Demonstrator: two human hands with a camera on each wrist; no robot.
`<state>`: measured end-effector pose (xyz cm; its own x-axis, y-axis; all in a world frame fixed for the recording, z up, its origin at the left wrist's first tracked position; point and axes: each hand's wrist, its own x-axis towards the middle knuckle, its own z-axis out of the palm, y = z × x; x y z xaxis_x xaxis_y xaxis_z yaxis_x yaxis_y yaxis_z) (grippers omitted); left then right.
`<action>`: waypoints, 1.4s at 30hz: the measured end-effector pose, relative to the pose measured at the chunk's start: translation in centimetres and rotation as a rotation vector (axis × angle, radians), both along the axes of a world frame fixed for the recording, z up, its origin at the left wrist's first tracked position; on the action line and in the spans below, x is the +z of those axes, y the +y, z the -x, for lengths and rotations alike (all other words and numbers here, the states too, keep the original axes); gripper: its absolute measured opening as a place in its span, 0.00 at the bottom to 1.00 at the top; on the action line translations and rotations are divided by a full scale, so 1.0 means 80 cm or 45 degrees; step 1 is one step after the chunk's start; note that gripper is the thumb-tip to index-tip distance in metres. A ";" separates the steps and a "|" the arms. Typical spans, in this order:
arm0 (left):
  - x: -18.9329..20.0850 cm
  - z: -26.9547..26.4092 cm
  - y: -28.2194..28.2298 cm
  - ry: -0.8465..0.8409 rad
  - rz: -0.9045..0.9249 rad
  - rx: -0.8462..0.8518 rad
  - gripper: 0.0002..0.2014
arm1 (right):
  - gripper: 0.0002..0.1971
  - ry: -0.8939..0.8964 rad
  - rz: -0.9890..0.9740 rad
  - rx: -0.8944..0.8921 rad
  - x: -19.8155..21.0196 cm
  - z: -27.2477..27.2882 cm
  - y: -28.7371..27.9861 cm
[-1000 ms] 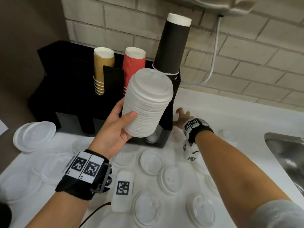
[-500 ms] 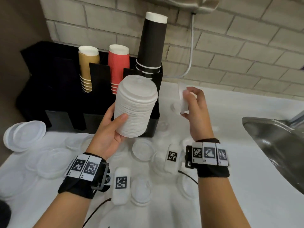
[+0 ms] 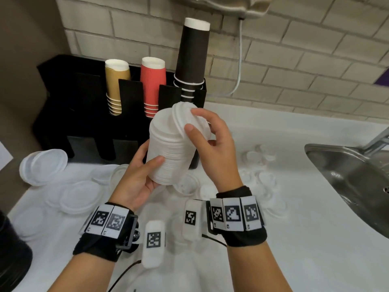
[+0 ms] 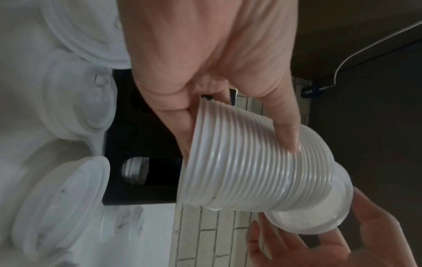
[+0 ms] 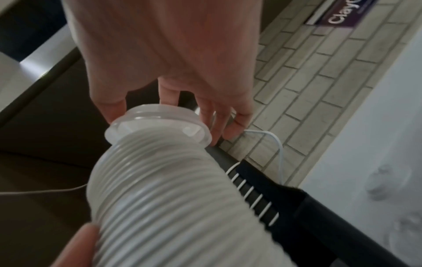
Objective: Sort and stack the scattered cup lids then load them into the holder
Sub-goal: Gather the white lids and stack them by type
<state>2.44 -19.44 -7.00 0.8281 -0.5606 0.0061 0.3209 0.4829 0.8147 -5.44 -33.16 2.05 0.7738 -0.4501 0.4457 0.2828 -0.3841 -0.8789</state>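
Note:
My left hand [image 3: 147, 171] grips a tall stack of white cup lids [image 3: 168, 154] from the side, thumb in front, held tilted above the counter in front of the black holder [image 3: 84, 114]. My right hand [image 3: 197, 123] pinches a single white lid [image 3: 181, 116] between thumb and fingers, and that lid sits tilted on the top of the stack. The left wrist view shows the ribbed stack [image 4: 239, 159] with the lid [image 4: 319, 222] at its far end. In the right wrist view the lid [image 5: 157, 122] caps the stack [image 5: 160, 198], fingers curled behind it.
Loose clear lids [image 3: 82, 194] lie scattered over the white counter under my hands, with larger lids [image 3: 44, 165] piled at the left. The holder carries tan, red and black cup stacks [image 3: 191, 60]. A steel sink [image 3: 357, 175] is at the right.
My right hand picked a lid off the counter near the holder, lifted it and brought it left onto the top of the stack. The left hand kept hold of the stack.

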 end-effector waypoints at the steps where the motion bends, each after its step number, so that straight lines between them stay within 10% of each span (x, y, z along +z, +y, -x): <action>1: 0.000 0.001 0.002 0.001 -0.003 -0.001 0.37 | 0.15 -0.004 0.027 -0.005 0.002 0.000 0.000; 36: 0.008 -0.008 -0.008 0.032 0.092 -0.097 0.52 | 0.22 -0.073 0.350 0.098 0.001 -0.024 -0.014; 40: 0.010 -0.015 -0.006 0.031 0.110 -0.069 0.47 | 0.17 -0.009 -0.227 -0.325 -0.012 -0.043 -0.085; 42: 0.009 -0.020 -0.004 0.014 0.124 -0.041 0.32 | 0.19 0.397 -0.245 -0.616 -0.027 -0.056 -0.143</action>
<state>4.08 -19.76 -6.27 0.8102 -0.5838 0.0530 0.3458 0.5490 0.7610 -0.93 -44.58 -0.11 0.5422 -0.8335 0.1063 -0.1662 -0.2304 -0.9588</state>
